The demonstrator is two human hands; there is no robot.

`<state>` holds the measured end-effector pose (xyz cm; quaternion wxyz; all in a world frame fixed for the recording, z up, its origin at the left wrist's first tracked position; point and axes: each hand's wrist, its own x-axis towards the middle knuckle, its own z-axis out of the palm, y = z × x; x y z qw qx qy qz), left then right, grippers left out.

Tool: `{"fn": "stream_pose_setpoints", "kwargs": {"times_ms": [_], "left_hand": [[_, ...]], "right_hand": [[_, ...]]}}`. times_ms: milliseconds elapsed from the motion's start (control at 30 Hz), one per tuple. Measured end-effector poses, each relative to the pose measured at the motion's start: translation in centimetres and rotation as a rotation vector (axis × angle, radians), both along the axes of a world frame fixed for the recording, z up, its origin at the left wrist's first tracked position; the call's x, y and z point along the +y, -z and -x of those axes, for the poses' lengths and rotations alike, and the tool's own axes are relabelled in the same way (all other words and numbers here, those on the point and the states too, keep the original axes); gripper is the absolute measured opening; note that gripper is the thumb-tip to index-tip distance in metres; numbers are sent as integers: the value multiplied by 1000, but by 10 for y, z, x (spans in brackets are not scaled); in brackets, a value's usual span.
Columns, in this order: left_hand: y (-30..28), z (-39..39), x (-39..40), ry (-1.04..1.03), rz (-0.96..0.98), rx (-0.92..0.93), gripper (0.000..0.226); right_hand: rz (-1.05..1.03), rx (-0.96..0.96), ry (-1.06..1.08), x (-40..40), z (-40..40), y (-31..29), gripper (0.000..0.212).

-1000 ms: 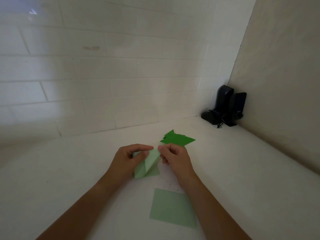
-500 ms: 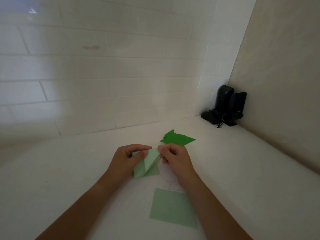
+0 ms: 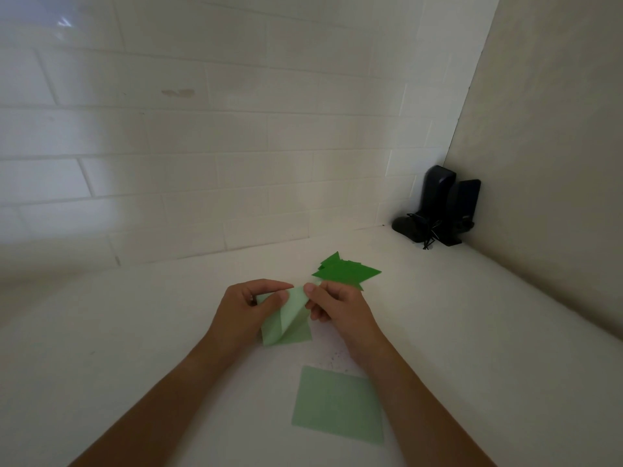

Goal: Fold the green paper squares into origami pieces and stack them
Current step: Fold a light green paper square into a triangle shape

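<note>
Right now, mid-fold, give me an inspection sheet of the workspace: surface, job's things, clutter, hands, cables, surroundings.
Surface: white counter, faint dark specks near the right wrist.
Job's things: light green paper square being folded; flat light green paper sheet lying nearer the camera; dark green folded origami pile just beyond the right hand.
Clutter: black device in the far right corner.
Hands: left hand and right hand each pinch the paper being folded.
Cables: thin black cord tangle at the device's base.
Surroundings: white brick-pattern wall behind, plain beige wall on the right.
</note>
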<state>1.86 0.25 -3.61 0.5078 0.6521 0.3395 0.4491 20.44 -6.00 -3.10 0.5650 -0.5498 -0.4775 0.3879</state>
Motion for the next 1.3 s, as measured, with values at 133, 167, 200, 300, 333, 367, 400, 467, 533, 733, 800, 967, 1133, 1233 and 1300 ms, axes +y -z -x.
{"fn": "stream_pose_setpoints", "kwargs": {"times_ms": [133,167,200,300,333,367,400,467,533,733,800,967,1133,1233,1300], "left_hand": [[1,0,0,0,-10,-1,13],[1,0,0,0,-8,4,13],[1,0,1,-2,-4,9,13],[2,-1,2,-13,9,27,12],[1,-1,2,-16,8,36,12],[2,-1,2,-18,9,42,12],[2,0,2,-19,9,46,12],[2,0,2,-23,13,46,11],[2,0,1,-31,21,36,11],[-1,0,0,-38,25,-10,12],[-1,0,1,-36,33,-10,11],[3,0,3,-52,62,54,9],[4,-1,3,-64,95,56,8],[1,0,1,-65,128,2,8],[0,0,0,-66,147,-31,8]], "right_hand": [[2,-27,5,1,1,1,36],[1,-35,16,2,1,1,36],[0,-45,24,2,2,2,37],[-1,-73,35,4,3,5,38],[1,-77,37,4,3,6,38],[3,-81,40,5,3,7,37],[6,-87,43,5,3,7,37],[11,-101,46,6,2,8,37],[12,-120,39,5,2,8,37],[36,-215,-43,7,5,10,37],[28,-211,-18,7,5,10,33],[-16,-123,70,6,3,9,28],[-32,-100,112,7,4,10,24],[-23,-149,45,7,4,11,28],[-13,-187,8,7,5,12,30]]}}
